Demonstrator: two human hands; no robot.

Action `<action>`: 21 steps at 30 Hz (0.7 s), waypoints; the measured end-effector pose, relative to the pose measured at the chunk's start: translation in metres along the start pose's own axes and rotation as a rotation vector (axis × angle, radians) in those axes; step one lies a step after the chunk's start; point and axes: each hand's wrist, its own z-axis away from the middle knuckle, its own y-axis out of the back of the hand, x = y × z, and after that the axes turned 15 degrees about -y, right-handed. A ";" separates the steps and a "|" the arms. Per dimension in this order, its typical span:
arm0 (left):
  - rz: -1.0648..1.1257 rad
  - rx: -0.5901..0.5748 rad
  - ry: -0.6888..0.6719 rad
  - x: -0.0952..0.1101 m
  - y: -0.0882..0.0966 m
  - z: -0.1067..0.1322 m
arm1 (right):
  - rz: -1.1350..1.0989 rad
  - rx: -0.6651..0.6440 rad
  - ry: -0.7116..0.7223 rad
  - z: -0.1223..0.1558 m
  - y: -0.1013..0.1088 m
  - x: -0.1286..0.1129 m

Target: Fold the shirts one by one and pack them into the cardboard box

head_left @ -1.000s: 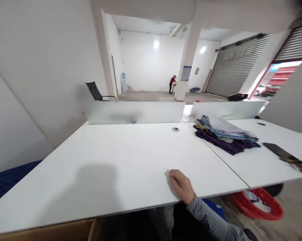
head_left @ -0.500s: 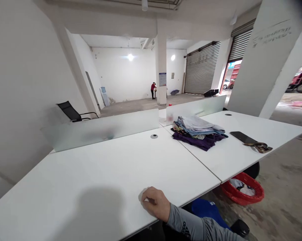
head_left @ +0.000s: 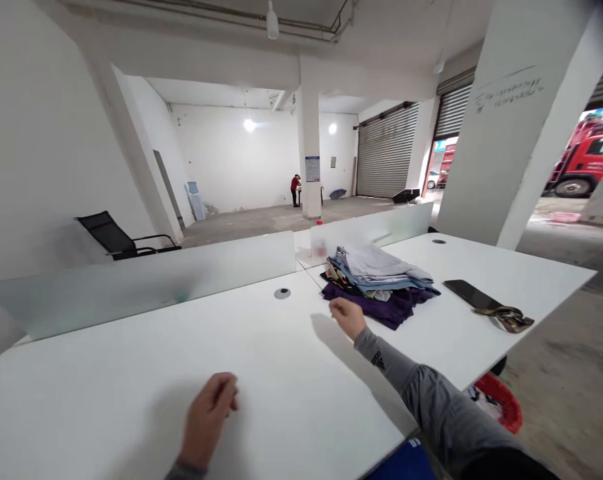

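My right hand point(head_left: 347, 315), in a grey sleeve, reaches over the white desk point(head_left: 131, 373) toward a stack of folded clothes point(head_left: 379, 280). Its fingers are loosely curled, hold nothing, and sit just short of the purple garment at the bottom of the stack. My left hand point(head_left: 209, 413) rests on the desk near the front edge, fingers curled downward and empty. The stack shows grey and blue garments on top and purple beneath.
A black phone point(head_left: 469, 294) and a patterned strap point(head_left: 509, 317) lie on the adjoining desk at right. Frosted dividers point(head_left: 146, 283) line the back. A red basket point(head_left: 501, 407) sits on the floor. A black chair point(head_left: 114, 239) stands left. A person in red point(head_left: 295, 189) is far off.
My right hand left the desk's front edge and stretched forward to the clothes stack. My left hand came into view on the desk. The view lifted and turned.
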 end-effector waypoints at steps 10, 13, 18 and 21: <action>-0.256 -0.331 -0.321 0.004 -0.066 -0.015 | 0.292 0.252 -0.308 -0.173 0.073 0.092; -0.254 -0.383 -0.294 0.005 -0.065 -0.018 | 0.342 0.200 -0.452 -0.190 0.068 0.121; -0.236 -0.406 -0.261 0.004 -0.068 -0.020 | 0.359 0.218 -0.491 -0.195 0.077 0.144; -0.236 -0.407 -0.261 0.005 -0.067 -0.020 | 0.312 0.267 -0.315 -0.191 0.097 0.137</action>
